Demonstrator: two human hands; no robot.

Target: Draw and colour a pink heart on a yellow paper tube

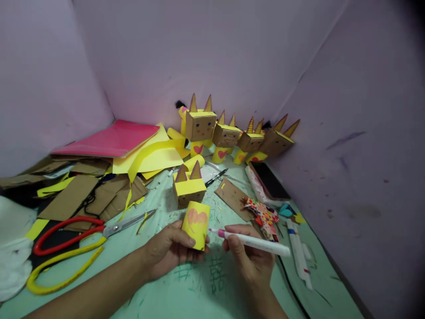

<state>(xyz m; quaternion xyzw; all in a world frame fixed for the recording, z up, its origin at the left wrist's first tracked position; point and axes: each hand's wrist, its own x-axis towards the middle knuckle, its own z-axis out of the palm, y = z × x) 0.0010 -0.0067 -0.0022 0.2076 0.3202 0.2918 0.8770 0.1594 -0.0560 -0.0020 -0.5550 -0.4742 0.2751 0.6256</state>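
My left hand (169,248) is closed around a yellow paper tube (195,235) with a pinkish-orange heart on its front. The thumb presses the tube's front, and fingers show at its lower right. In my right hand (250,261) is a white marker (255,243), its pink tip pointing left, close beside the tube's right edge. Whether the tip touches the paper I cannot tell. Just behind the tube sits a small cardboard box head (189,190) with a yellow top and two pointed ears.
Large scissors (99,235) with red and yellow handles lie at left, near cardboard scraps (69,197) and a pink folder (109,138). Several box-headed figures (201,126) stand along the back wall. A phone (269,179), a pen (216,177) and more markers (299,252) lie toward the right.
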